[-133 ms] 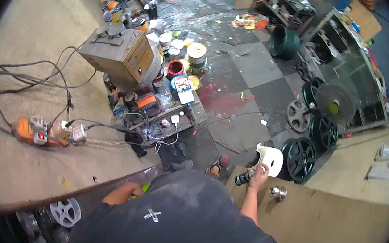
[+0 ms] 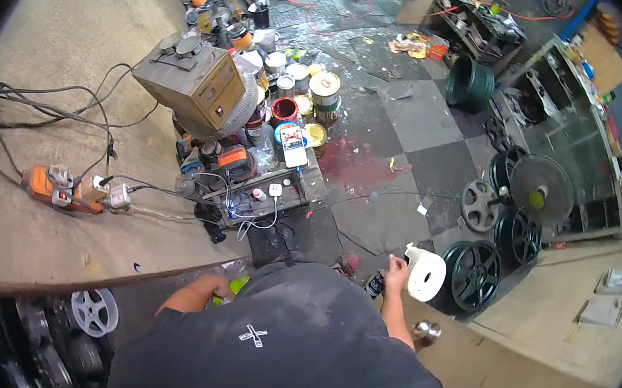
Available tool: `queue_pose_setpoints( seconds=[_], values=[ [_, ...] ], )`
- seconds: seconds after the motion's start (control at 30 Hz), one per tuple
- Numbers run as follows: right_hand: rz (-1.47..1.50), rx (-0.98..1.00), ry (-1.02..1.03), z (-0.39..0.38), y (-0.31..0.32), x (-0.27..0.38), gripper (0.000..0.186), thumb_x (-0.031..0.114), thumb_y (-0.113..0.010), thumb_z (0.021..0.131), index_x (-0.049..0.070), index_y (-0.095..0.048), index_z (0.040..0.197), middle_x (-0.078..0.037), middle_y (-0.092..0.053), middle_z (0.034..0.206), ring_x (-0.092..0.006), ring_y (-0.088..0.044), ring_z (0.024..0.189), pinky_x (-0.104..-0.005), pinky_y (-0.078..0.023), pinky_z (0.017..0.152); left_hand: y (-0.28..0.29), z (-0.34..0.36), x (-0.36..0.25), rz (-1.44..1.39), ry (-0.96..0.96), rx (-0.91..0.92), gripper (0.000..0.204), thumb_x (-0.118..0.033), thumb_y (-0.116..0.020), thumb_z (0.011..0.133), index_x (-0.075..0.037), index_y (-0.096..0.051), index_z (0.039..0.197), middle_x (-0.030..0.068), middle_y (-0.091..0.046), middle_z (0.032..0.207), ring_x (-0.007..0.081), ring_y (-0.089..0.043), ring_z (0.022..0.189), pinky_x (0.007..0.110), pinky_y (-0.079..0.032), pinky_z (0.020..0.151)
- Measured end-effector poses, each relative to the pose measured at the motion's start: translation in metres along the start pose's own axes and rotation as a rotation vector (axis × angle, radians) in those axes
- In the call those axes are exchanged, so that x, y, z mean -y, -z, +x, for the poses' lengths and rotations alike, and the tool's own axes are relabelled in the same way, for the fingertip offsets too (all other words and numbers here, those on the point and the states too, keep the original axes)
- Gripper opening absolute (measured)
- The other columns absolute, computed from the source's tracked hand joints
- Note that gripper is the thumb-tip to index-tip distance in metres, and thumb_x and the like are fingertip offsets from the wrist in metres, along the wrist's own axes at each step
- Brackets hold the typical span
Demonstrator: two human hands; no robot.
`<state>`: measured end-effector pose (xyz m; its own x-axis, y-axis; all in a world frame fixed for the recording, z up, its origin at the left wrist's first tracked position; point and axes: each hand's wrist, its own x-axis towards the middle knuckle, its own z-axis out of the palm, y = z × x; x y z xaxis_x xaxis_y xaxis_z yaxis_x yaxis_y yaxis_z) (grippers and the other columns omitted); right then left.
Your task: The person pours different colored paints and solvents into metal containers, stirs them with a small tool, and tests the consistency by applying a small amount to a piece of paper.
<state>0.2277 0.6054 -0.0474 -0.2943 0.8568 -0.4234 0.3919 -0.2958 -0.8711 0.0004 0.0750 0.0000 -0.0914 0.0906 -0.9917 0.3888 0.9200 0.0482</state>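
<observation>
My right hand is closed round a dark spray can, held tilted beside a white rounded piece with a central hole. A shiny metal cylinder stands on the board below that arm. At my left hip, my left hand is closed on a bright yellow-green object, partly hidden by my body; what it is, I cannot make out.
Plywood counters flank me, the left bearing an orange power strip and cables. Several paint cans crowd round a cardboard box. Several dark wheel rims and a fan line the right; shelving is behind.
My right hand and the can have shifted slightly left, and my left hand a little upward. The view has swung slightly, with the surroundings sitting differently in the picture.
</observation>
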Motion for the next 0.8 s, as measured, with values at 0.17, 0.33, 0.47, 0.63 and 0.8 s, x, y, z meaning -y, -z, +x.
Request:
queue_pose_setpoints(
  seconds=[0.17, 0.33, 0.47, 0.63, 0.8],
  values=[
    [-0.362, -0.031, -0.013, 0.049, 0.028, -0.05, 0.029, 0.028, -0.074, 0.095, 0.0, -0.068, 0.094, -0.004, -0.063, 0.08, -0.0155, -0.06, 0.07, -0.0341, -0.051, 0.063, 0.031, 0.008, -0.097, 0.093, -0.117, -0.142, 0.054, -0.047, -0.075, 0.077, -0.007, -0.075, 0.114, 0.0165, -0.074, 0.118, 0.0324, -0.071, 0.101, 0.045, -0.055, 0.087],
    [0.011, -0.087, -0.2, 0.066, 0.084, -0.062, 0.027, 0.026, -0.071, 0.095, -0.001, -0.069, 0.097, -0.004, -0.061, 0.077, -0.0145, -0.052, 0.068, -0.0319, -0.05, 0.069, 0.106, -0.023, -0.184, 0.11, -0.097, -0.149, 0.054, -0.042, -0.075, 0.074, -0.007, -0.074, 0.115, 0.018, -0.073, 0.119, 0.0353, -0.071, 0.106, 0.046, -0.056, 0.089],
    [-0.06, -0.128, -0.253, 0.058, 0.12, -0.05, 0.031, 0.028, -0.068, 0.095, -0.002, -0.071, 0.1, -0.007, -0.063, 0.079, -0.0178, -0.054, 0.065, -0.0364, -0.053, 0.071, 0.193, -0.097, -0.252, 0.323, -0.06, -0.283, 0.071, -0.055, -0.08, 0.069, -0.007, -0.071, 0.122, 0.0178, -0.073, 0.12, 0.0354, -0.07, 0.11, 0.048, -0.056, 0.092],
    [-0.151, -0.015, -0.418, 0.068, 0.113, -0.022, 0.025, 0.024, -0.07, 0.096, -0.001, -0.069, 0.101, -0.005, -0.065, 0.085, -0.0159, -0.059, 0.078, -0.0316, -0.049, 0.074, 0.303, -0.133, -0.325, 0.388, -0.141, -0.466, 0.078, -0.047, -0.082, 0.065, -0.009, -0.061, 0.13, 0.021, -0.073, 0.112, 0.0391, -0.071, 0.104, 0.05, -0.057, 0.087],
    [-0.376, 0.209, -0.271, 0.14, 0.098, 0.02, 0.024, 0.024, -0.07, 0.096, 0.001, -0.069, 0.101, -0.004, -0.065, 0.085, -0.0156, -0.059, 0.079, -0.0314, -0.049, 0.075, 0.393, -0.109, -0.389, 0.326, -0.294, -0.487, 0.086, -0.051, -0.082, 0.067, -0.007, -0.057, 0.137, 0.0208, -0.073, 0.111, 0.0384, -0.071, 0.103, 0.049, -0.057, 0.087]
  ],
)
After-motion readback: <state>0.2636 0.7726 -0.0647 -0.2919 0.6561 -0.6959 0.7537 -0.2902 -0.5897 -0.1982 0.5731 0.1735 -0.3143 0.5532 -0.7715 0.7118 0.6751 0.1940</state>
